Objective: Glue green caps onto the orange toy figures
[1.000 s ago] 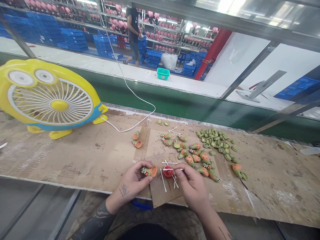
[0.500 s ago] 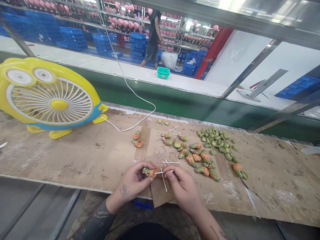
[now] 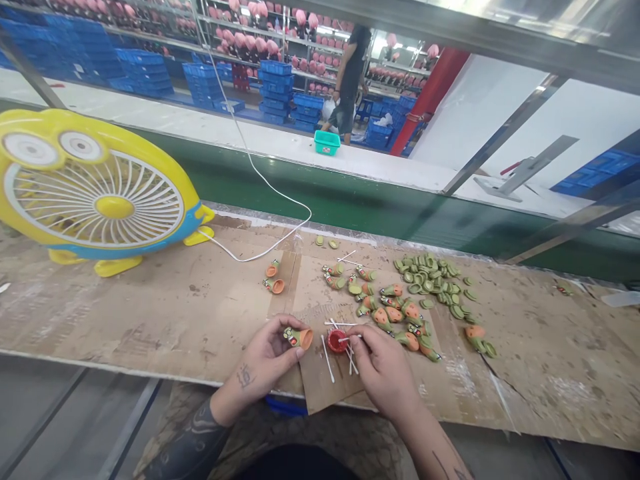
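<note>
Between the thumb and fingers of my left hand is a small green and orange figurine, its hollow orange end facing right. My right hand pinches a cotton swab, whose tip is in a small round pot of red paint. Loose cotton swabs lie around the pot on a piece of cardboard. Just beyond my right hand is a group of similar figurines. Two more figurines lie apart, farther back on the left.
A pile of green oval pieces lies at the right rear. A yellow fan stands at the left, its white cord running over the table. Behind the green barrier are a teal basket, a walking person and blue crates.
My right hand has moved the swab from the figurine's hollow end rightward to the red pot, which now shows. The left hand holds the figurine nearly still. The person behind has walked right.
</note>
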The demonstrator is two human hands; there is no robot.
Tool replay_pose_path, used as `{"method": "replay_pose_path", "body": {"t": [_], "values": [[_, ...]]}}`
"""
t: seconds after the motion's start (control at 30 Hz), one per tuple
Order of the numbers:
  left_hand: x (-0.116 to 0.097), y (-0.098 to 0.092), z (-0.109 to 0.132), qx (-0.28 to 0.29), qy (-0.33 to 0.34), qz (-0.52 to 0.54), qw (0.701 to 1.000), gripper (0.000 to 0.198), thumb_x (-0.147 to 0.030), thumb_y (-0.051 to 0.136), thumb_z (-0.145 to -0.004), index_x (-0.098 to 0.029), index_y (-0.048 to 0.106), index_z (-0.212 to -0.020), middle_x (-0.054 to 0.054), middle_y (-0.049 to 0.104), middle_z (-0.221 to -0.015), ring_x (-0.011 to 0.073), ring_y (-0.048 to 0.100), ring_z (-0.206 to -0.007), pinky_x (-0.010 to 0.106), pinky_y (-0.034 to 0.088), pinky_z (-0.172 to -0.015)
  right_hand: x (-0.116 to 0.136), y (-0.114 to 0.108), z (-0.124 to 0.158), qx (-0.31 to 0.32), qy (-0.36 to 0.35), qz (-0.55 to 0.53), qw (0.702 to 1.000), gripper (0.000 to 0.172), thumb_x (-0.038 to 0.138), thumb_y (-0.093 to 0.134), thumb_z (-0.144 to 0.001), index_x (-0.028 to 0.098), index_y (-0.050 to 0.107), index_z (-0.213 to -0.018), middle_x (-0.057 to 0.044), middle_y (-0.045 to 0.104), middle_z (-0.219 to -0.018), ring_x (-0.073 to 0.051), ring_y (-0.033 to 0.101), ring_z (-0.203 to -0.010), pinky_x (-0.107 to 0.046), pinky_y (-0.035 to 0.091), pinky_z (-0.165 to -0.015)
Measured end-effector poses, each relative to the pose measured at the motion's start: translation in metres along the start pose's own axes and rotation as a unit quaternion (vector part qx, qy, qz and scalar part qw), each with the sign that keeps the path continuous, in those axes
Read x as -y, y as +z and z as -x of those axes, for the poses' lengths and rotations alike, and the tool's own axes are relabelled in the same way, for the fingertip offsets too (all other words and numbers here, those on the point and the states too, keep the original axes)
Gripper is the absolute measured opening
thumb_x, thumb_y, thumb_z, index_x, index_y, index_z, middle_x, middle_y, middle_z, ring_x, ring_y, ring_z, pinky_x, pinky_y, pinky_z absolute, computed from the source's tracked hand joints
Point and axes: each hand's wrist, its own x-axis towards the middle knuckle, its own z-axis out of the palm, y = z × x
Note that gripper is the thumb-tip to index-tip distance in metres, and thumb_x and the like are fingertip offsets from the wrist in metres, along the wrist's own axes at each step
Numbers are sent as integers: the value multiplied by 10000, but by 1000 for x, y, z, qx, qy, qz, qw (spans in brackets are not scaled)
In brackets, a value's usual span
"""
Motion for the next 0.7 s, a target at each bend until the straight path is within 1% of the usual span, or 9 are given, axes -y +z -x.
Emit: {"method": "replay_pose_path", "body": {"t": [0.1, 0.17, 0.27, 0.33, 0.43, 0.53, 0.6, 0.63, 0.7], "values": [[3, 0, -2, -8, 0, 16, 1000, 365, -335, 895, -777, -208, 641, -1006, 74, 730, -1071, 209, 670, -989, 301, 537, -802, -4, 2, -1, 31, 4, 20, 999, 230, 229, 490, -1012, 219, 697, -911, -77, 750, -912, -257, 676, -878, -375, 497, -799], [3, 0, -2, -8, -5, 21, 1000, 370, -337, 906, -764, -203, 658, -1004, 75, 742, -1070, 200, 677, -972, 292, 541, -794, -3, 4, -1, 42, 12, 19, 999, 237, 222, 493, -1005, 221, 688, -871, -70, 742, -888, -253, 667, -857, -370, 486, -787], [0, 0, -2, -5, -21, 23, 1000, 381, -331, 911, -763, -195, 712, -1057, 79, 762, -1062, 210, 698, -983, 309, 560, -834, -3, 7, -4, 47, 29, 1, 998, 237, 226, 501, -1006, 223, 688, -861, -54, 745, -866, -237, 675, -830, -344, 484, -757], [-3, -1, -1, -3, -35, 25, 999, 425, -337, 900, -779, -199, 722, -1139, 85, 775, -1078, 231, 716, -1005, 340, 574, -865, -5, 9, -5, 43, 41, -22, 998, 235, 234, 510, -1008, 223, 697, -865, -43, 756, -855, -225, 691, -816, -326, 493, -738], [-6, -1, 0, 3, -58, 34, 998, 566, -386, 875, -809, -211, 681, -1311, 93, 786, -1125, 258, 728, -1043, 382, 578, -904, -8, 9, -6, 21, 58, -65, 996, 231, 263, 523, -1011, 219, 719, -897, -38, 779, -859, -216, 717, -806, -306, 524, -721], [-7, -2, 0, 13, -75, 45, 996, 676, -442, 857, -824, -209, 619, -1413, 100, 785, -1174, 275, 716, -1119, 406, 555, -976, -8, 8, -3, -27, 75, -102, 992, 265, 342, 522, -1028, 208, 724, -920, -53, 779, -861, -219, 718, -796, -307, 549, -724], [-7, -1, 0, 16, -72, 54, 996, 683, -442, 857, -828, -218, 596, -1418, 101, 777, -1220, 269, 702, -1166, 391, 538, -1005, -3, 7, 1, -55, 82, -122, 988, 306, 403, 515, -1040, 206, 721, -929, -59, 771, -859, -219, 712, -794, -306, 559, -726], [-6, 0, 0, 19, -66, 62, 996, 658, -431, 860, -830, -229, 591, -1396, 95, 779, -1215, 257, 704, -1158, 374, 537, -997, 0, 6, 2, -62, 84, -139, 985, 315, 423, 519, -1041, 209, 722, -931, -57, 766, -854, -214, 710, -785, -299, 561, -717], [-5, 0, 0, 28, -55, 79, 995, 565, -408, 868, -830, -255, 584, -1294, 65, 798, -1131, 218, 724, -1065, 330, 544, -934, 9, 6, 5, -62, 82, -187, 977, 305, 433, 539, -1038, 217, 729, -938, -44, 752, -829, -199, 702, -760, -281, 559, -690]]}}
